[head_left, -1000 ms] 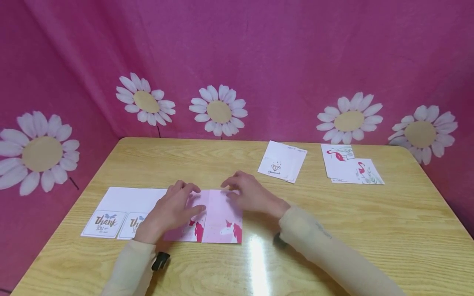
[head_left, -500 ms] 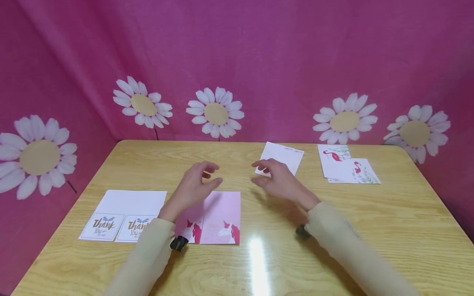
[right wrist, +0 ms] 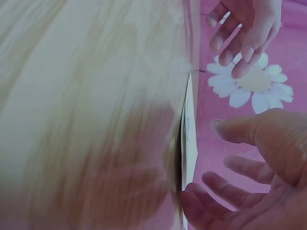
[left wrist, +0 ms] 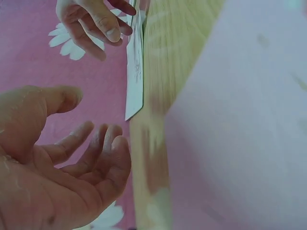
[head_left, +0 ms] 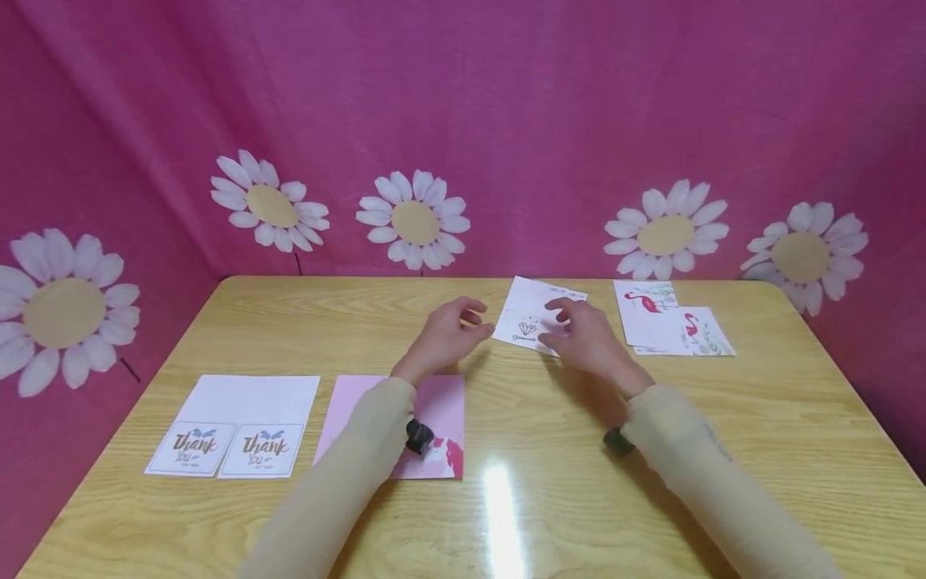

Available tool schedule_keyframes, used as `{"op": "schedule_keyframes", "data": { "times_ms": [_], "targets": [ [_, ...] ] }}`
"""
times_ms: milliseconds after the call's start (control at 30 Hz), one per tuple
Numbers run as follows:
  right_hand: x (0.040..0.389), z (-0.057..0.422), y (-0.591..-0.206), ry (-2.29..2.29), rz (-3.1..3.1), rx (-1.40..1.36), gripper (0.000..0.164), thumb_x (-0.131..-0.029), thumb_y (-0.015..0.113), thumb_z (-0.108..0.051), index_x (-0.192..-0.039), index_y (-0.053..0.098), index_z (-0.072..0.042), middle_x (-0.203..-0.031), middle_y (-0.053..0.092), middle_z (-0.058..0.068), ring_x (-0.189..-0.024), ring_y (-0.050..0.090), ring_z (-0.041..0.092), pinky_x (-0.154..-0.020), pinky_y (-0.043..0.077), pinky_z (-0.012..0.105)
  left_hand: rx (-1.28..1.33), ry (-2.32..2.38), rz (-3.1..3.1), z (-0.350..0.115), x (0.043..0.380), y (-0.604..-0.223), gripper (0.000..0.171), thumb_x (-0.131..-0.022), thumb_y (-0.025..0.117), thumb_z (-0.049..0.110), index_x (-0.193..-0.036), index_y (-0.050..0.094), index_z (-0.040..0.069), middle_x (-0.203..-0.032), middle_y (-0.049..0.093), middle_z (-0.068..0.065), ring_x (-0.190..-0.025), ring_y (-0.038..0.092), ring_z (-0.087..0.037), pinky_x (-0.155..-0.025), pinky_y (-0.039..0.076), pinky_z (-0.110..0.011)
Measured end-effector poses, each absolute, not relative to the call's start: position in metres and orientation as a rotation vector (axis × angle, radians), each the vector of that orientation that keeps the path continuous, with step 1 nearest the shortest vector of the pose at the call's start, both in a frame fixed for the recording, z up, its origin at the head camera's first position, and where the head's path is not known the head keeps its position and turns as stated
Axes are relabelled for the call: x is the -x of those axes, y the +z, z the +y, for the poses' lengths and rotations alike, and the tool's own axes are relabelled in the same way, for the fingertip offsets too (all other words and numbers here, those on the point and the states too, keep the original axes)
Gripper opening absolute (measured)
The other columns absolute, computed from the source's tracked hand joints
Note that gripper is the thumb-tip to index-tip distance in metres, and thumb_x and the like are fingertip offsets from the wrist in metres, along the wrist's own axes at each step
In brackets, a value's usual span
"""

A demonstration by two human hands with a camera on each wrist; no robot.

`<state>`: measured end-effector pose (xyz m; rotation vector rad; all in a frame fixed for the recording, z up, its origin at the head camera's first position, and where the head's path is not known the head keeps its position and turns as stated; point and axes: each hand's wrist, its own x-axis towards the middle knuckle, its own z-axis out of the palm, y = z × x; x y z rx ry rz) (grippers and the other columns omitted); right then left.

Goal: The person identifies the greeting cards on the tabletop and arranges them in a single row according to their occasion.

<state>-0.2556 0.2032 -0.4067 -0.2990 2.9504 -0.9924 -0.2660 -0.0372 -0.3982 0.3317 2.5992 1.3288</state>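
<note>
White cards [head_left: 524, 315] printed with a diamond lie overlapped toward the back of the table. Just left of them is my left hand [head_left: 444, 338], its fingers loosely bent and holding nothing. My right hand [head_left: 587, 336] hovers over their right side, thumb and fingers spread apart, partly covering them. In the right wrist view the fingertips of the right hand [right wrist: 240, 172] come close to the cards' edge [right wrist: 189, 134]. Pink unicorn cards [head_left: 448, 402] lie side by side under my left forearm, which hides much of the left one.
White "Thank you" cards [head_left: 253, 394] lie side by side at the left. Overlapping flamingo cards [head_left: 651, 330] rest at the back right. Behind the wooden table [head_left: 550, 515] hangs a pink curtain [head_left: 492, 121] with daisies.
Both hands have left the pink unicorn cards and moved back and to the right. The right hand is now over the diamond cards, the left beside them. The cards have not moved.
</note>
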Motion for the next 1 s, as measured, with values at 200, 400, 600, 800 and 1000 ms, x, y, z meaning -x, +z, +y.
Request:
{"op": "schedule_keyframes", "data": {
  "times_ms": [200, 400, 600, 800, 1000],
  "targets": [
    [0.259, 0.212, -0.409, -0.925, 2.932, 0.254, 0.051, -0.093, 0.072, -0.018, -0.138, 0.057, 0.000, -0.127, 0.063, 0.030, -0.114, 0.062, 0.042, -0.100, 0.051, 0.055, -0.218, 1.345, 2.529, -0.013, 0.282, -0.405, 0.051, -0.097, 0.068, 0.031, -0.142, 0.056, 0.011, -0.129, 0.068, -0.011, -0.118, 0.064, -0.026, -0.099, 0.054, -0.041],
    [0.262, 0.214, -0.412, -0.830, 2.933, 0.280, 0.046, -0.090, 0.075, -0.016, -0.132, 0.062, 0.000, -0.123, 0.066, 0.028, -0.111, 0.062, 0.040, -0.100, 0.050, 0.055, -0.105, 1.411, 2.460, 0.007, 0.290, -0.408, 0.057, -0.096, 0.068, 0.030, -0.147, 0.051, 0.009, -0.134, 0.067, -0.013, -0.122, 0.064, -0.027, -0.101, 0.054, -0.041],
    [0.263, 0.216, -0.413, -0.768, 2.923, 0.289, 0.044, -0.091, 0.075, -0.016, -0.130, 0.063, -0.001, -0.124, 0.066, 0.028, -0.112, 0.061, 0.040, -0.102, 0.049, 0.055, -0.060, 1.496, 2.457, 0.016, 0.293, -0.406, 0.051, -0.096, 0.068, 0.025, -0.141, 0.057, 0.005, -0.131, 0.067, -0.016, -0.123, 0.064, -0.028, -0.106, 0.051, -0.041],
    [0.261, 0.217, -0.411, -0.795, 2.944, 0.306, 0.043, -0.090, 0.075, -0.016, -0.129, 0.064, 0.000, -0.122, 0.067, 0.027, -0.109, 0.062, 0.039, -0.099, 0.050, 0.053, -0.128, 1.585, 2.468, 0.020, 0.296, -0.405, 0.036, -0.097, 0.068, 0.022, -0.129, 0.068, 0.006, -0.122, 0.071, -0.013, -0.110, 0.065, -0.024, -0.090, 0.053, -0.031],
    [0.253, 0.217, -0.404, -0.995, 2.954, 0.252, 0.048, -0.094, 0.070, -0.017, -0.138, 0.057, -0.002, -0.123, 0.066, 0.026, -0.109, 0.064, 0.039, -0.098, 0.053, 0.052, -0.104, 1.692, 2.386, 0.013, 0.290, -0.401, 0.032, -0.098, 0.066, 0.018, -0.127, 0.068, 0.005, -0.123, 0.070, -0.013, -0.108, 0.066, -0.022, -0.094, 0.055, -0.032]
  ]
}}
